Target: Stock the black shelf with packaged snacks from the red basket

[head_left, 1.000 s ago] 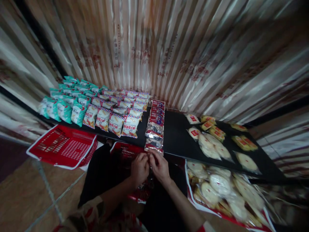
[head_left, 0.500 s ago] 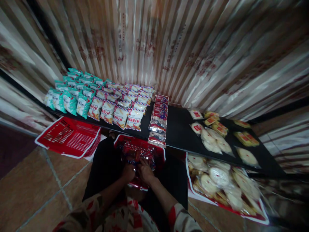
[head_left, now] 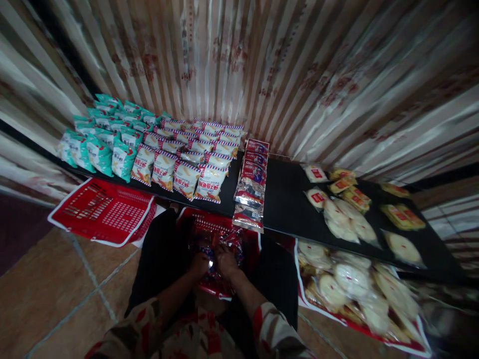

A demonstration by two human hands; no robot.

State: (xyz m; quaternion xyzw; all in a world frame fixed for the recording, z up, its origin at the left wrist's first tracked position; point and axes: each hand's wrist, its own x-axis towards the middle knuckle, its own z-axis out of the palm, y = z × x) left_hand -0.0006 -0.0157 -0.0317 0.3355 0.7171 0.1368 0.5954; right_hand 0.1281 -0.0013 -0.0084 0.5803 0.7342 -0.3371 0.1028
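Both my hands are down inside a red basket (head_left: pixel 255 244) between my knees, among shiny snack packets (head_left: pixel 235 240) in dark red and blue wrappers. My left hand (head_left: pixel 199 264) is closed on a packet at the left side of the heap. Close beside it, my right hand (head_left: pixel 226 262) has its fingers bent over a packet, the fingertips partly lost in the dark. A glossy blue-and-white patch of wrapper shows between the two hands. Beyond the basket, a row of overlapping red packets (head_left: pixel 252 174) lies on the black shelf (head_left: pixel 280 199).
Teal snack bags (head_left: pixel 123 157) and white striped snack bags (head_left: pixel 185 179) stand in rows on the shelf's left. Flat round packaged breads (head_left: pixel 340 219) and yellow packs (head_left: pixel 357 199) lie right. A red basket (head_left: pixel 101 212) sits left; another basket (head_left: pixel 428 344) holds breads. A striped curtain (head_left: pixel 239 60) hangs behind.
The view has shifted slightly, so the right-hand goods appear farther right. My hands stay in the basket, the right one's fingers more bent and slightly nearer the packets' middle.
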